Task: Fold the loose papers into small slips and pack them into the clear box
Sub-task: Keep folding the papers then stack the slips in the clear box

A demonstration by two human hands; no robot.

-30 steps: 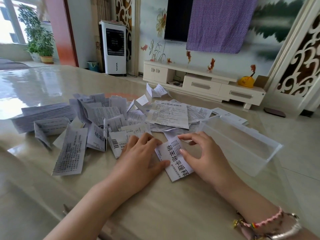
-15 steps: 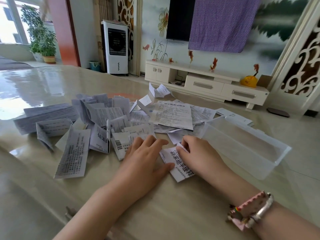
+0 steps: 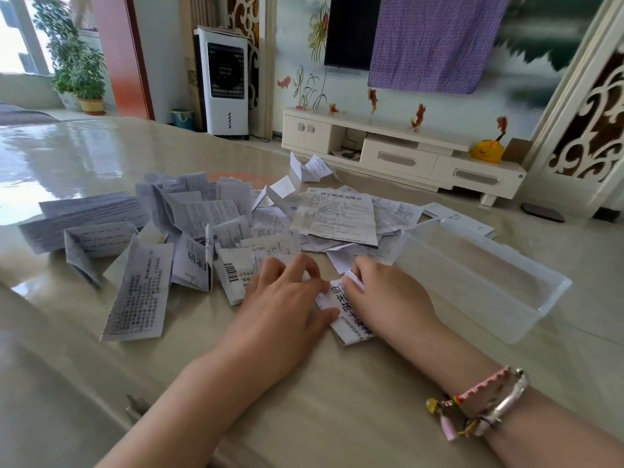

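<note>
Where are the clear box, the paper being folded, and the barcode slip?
clear box (image 3: 553, 287): head view, near right rim corner.
paper being folded (image 3: 341, 300): head view, printed face between both hands.
barcode slip (image 3: 233, 271): head view, beside the barcode.

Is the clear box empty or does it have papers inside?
Empty. Through the clear box only bare table shows; the papers lie outside it.
</note>
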